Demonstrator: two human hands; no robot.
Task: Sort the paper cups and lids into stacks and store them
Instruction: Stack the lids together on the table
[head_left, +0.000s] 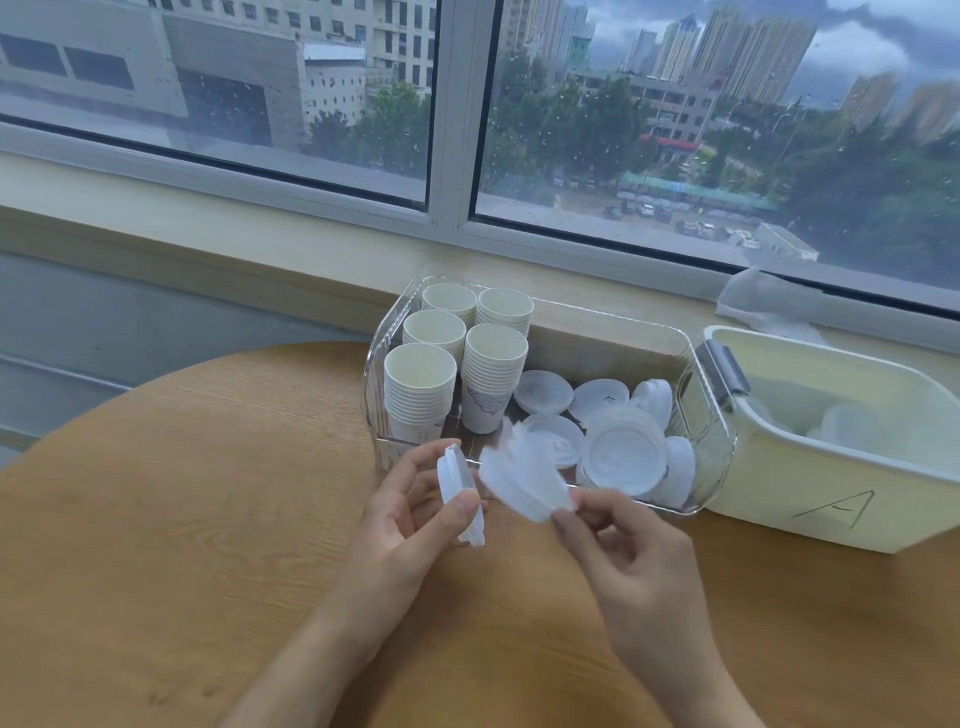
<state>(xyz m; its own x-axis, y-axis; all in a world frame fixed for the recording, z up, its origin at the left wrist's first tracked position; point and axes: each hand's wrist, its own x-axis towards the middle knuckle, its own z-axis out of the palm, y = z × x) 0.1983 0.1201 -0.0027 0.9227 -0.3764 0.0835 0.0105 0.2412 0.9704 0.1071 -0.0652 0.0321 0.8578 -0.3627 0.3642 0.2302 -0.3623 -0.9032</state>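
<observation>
My left hand grips a small lid stack; my right hand pinches a blurred lid. I should seat it squarely, rims aligned, before storing it at two o'clock.

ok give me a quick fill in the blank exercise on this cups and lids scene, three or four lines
1. The clear bin holds ____ stacks of paper cups.
2. The cream tub to the right is marked with the letter ____.
3. The left hand pinches a white plastic ____, held edge-on.
4. Loose lids lie in the ____ part of the clear bin.

Missing words: five; A; lid; right
</observation>
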